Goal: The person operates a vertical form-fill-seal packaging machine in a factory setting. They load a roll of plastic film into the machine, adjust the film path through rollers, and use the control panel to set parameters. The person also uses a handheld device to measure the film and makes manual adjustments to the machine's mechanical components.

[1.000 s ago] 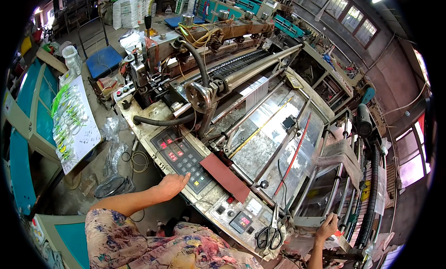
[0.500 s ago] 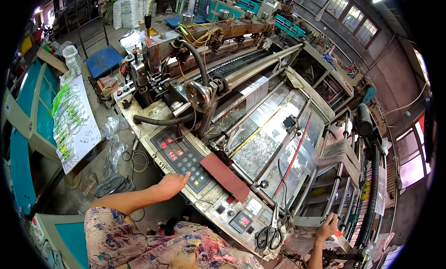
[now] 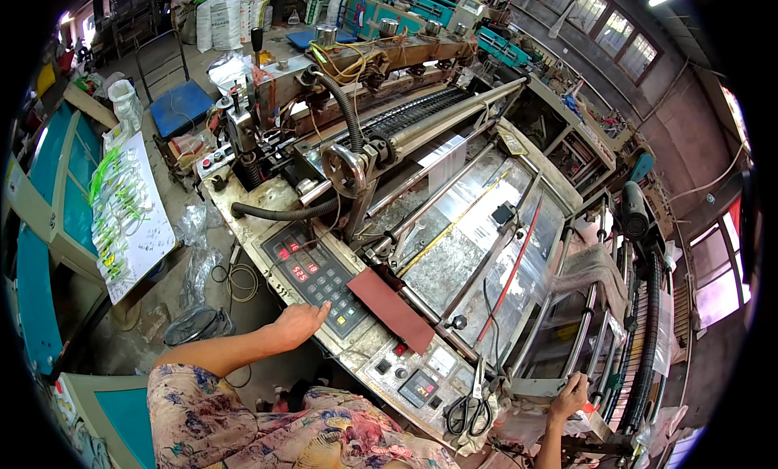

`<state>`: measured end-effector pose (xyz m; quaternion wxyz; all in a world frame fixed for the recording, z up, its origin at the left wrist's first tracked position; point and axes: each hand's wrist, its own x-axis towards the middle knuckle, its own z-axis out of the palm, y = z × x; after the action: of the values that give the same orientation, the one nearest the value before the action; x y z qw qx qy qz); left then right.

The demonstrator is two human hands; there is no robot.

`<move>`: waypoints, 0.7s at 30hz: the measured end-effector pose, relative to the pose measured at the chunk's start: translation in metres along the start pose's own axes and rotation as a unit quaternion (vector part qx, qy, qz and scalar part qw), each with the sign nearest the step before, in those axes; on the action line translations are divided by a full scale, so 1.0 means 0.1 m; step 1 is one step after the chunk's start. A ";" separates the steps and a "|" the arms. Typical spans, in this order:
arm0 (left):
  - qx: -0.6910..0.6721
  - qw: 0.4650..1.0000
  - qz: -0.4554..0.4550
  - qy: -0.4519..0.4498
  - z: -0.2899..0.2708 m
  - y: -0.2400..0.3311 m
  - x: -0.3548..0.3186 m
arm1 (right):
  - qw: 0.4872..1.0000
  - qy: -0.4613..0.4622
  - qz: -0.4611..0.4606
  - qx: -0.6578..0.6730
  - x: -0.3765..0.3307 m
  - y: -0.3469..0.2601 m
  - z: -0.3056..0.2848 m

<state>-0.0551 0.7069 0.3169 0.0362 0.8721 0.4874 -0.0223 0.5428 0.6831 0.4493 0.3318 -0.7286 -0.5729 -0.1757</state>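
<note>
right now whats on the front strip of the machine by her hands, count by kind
keypad control panel: 1
dark red sheet: 1
small meter panel: 1
scissors: 1
hands: 2, the left hand with fingertips at the keypad's edge, the right hand gripping the machine frame at the far end
total: 6

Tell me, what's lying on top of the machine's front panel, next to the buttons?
A dark red flat sheet lies across the panel, right of the keypad that the left hand touches. Black scissors rest further along. Whatever lies beneath the sheet is covered.
</note>
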 end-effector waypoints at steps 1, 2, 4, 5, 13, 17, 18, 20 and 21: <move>0.002 1.000 0.000 -0.004 0.00 0.00 0.00 | 1.000 0.000 0.000 -0.001 0.00 0.00 0.00; 0.000 1.000 -0.002 -0.002 0.01 0.00 0.00 | 1.000 0.000 -0.001 -0.002 0.00 0.00 0.00; -0.004 1.000 -0.006 0.002 0.03 0.00 0.00 | 1.000 0.003 -0.007 0.000 0.00 -0.01 0.00; -0.003 1.000 -0.006 0.001 0.03 0.00 0.00 | 1.000 0.005 -0.010 0.000 0.00 -0.01 0.00; 0.007 1.000 -0.007 0.007 0.03 0.01 -0.01 | 1.000 0.004 -0.006 0.003 0.00 -0.02 0.00; 0.019 1.000 -0.008 -0.002 -0.03 0.03 0.01 | 1.000 0.010 -0.008 0.007 0.00 0.00 0.01; 0.018 1.000 -0.010 -0.004 -0.03 0.03 0.01 | 1.000 0.011 -0.009 0.007 -0.01 0.00 0.01; 0.014 1.000 -0.009 0.000 -0.02 0.03 0.00 | 1.000 0.013 -0.011 0.007 -0.01 0.00 0.02; 0.011 1.000 -0.007 0.007 0.02 0.02 0.00 | 1.000 0.011 -0.010 0.005 -0.01 0.00 0.02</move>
<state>-0.0537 0.7057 0.3153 0.0229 0.8689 0.4939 -0.0225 0.5427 0.6840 0.4476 0.3403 -0.7188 -0.5776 -0.1842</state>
